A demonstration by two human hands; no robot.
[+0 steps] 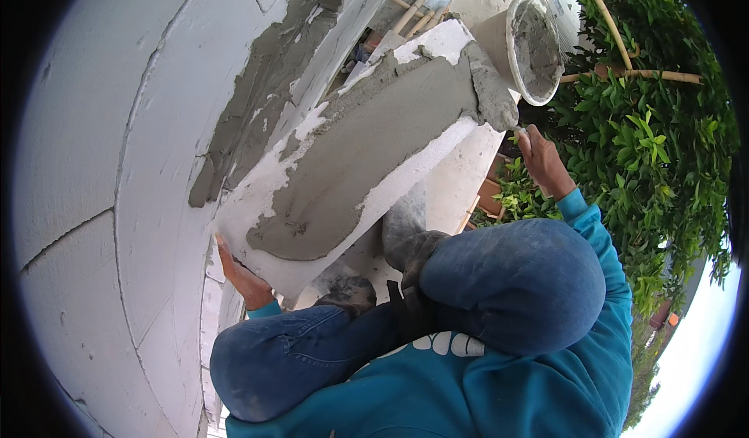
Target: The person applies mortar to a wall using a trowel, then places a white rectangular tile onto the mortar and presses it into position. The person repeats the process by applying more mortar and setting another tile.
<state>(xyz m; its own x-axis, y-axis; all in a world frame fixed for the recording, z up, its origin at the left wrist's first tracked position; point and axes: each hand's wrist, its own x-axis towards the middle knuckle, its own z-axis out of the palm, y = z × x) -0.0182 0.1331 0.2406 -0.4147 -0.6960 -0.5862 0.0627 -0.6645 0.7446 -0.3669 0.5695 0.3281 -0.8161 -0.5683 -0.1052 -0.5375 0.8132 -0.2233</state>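
A white, light-looking building block [421, 143] lies slanting in front of my knees, its upper face largely coated with grey mortar [367, 145]. My left hand [245, 280] lies with straight fingers against the block's near left end, close to the wall. At the far right end, my right hand [544, 162] is closed round the handle of a trowel [495, 95]. Grey mortar covers the trowel's blade, which rests at the block's far edge. How the block is held up underneath is hidden.
On the left rises a white block wall [86, 157] with a smeared patch of mortar [265, 79]. A pale bucket [511, 36] with mortar inside stands beyond the trowel. Leafy branches [640, 126] and bamboo poles [605, 21] are at the right. Pale boards [449, 192] lie below.
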